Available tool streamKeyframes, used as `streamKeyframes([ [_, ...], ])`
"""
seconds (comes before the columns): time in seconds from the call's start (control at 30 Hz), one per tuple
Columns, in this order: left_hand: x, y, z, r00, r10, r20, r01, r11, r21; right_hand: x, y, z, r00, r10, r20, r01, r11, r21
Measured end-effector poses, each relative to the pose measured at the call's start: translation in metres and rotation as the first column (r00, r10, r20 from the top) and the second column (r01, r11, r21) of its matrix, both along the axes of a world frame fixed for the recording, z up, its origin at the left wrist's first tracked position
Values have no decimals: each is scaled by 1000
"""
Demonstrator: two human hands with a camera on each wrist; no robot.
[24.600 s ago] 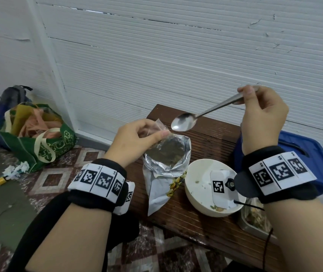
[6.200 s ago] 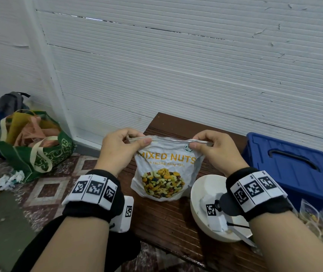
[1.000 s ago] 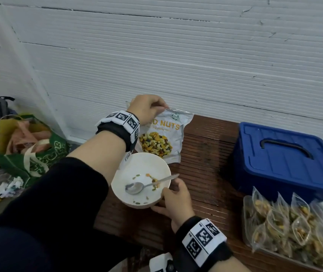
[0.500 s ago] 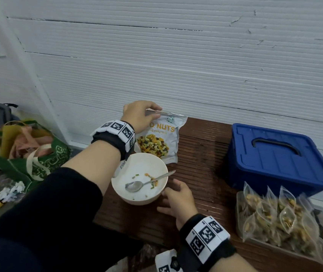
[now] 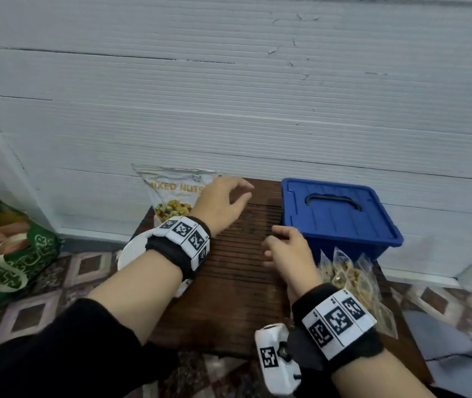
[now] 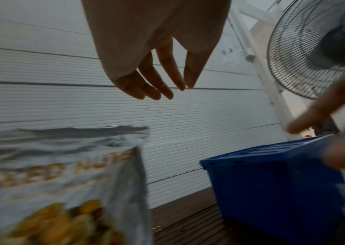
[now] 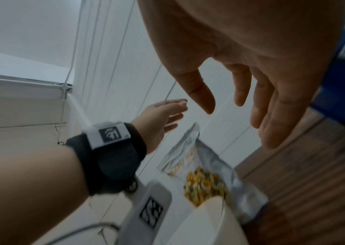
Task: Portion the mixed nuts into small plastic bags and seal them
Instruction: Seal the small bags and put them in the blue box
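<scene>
The big MIXED NUTS pouch (image 5: 171, 191) leans upright against the white wall at the table's back left corner, also seen as the pouch (image 6: 62, 174) and the pouch (image 7: 205, 169). My left hand (image 5: 223, 199) hovers just right of it, fingers relaxed and empty; the left hand (image 6: 158, 79) holds nothing. My right hand (image 5: 286, 248) is over the table's middle, fingers loose, empty, beside the blue box; the right hand (image 7: 240, 99) shows the same. The white bowl (image 5: 134, 251) sits at the table's left edge, mostly hidden under my left wrist. Several small filled bags (image 5: 349, 274) lie at the right.
A blue lidded box (image 5: 335, 214) stands at the back right of the wooden slatted table (image 5: 234, 282). A green bag (image 5: 8, 254) sits on the tiled floor at left. A standing fan (image 6: 305, 54) is beyond the box.
My left hand has let go of the pouch's top and moved right. My right hand has left the bowl's rim and moved right toward the blue box. The view shifted right.
</scene>
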State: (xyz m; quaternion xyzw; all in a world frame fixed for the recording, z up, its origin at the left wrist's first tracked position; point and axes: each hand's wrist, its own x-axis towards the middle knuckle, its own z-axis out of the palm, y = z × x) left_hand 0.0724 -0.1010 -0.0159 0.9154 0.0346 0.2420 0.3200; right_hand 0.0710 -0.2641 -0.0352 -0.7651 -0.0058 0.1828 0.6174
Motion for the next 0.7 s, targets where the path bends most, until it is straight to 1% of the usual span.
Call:
streamKeyframes([
  [0.1, 1, -40, -17, 994, -71, -80, 68, 997, -43, 20, -36, 14, 995, -38, 95, 45, 997, -69],
  [0.17, 2, -61, -29, 979, -81, -189, 62, 993, -100, 34, -63, 21, 987, -74, 146, 91, 989, -117],
  [0.23, 3, -78, -43, 948, -85, -305, 38, 986, -159, 48, -92, 22, 971, -135, 197, 165, 976, -144],
  [0.33, 4, -99, -61, 879, -82, -470, -8, 982, -187, 68, -132, 14, 956, -218, 196, 252, 952, -171],
  [0.4, 4, -109, -72, 837, -72, -543, -49, 978, -204, 78, -152, 3, 957, -233, 171, 268, 938, -219],
  [0.47, 4, -113, -79, 816, -61, -574, -106, 962, -253, 86, -163, -9, 964, -229, 135, 260, 920, -292],
  [0.57, 7, -118, -83, 787, -80, -612, -151, 936, -317, 91, -170, -27, 985, -169, 36, 169, 901, -400],
  [0.63, 9, -123, -84, 778, -110, -618, -201, 889, -412, 94, -170, -43, 992, -115, -46, 86, 903, -422],
  [0.7, 10, -126, -84, 773, -138, -619, -275, 807, -523, 96, -169, -58, 986, -99, -132, 33, 904, -427],
])
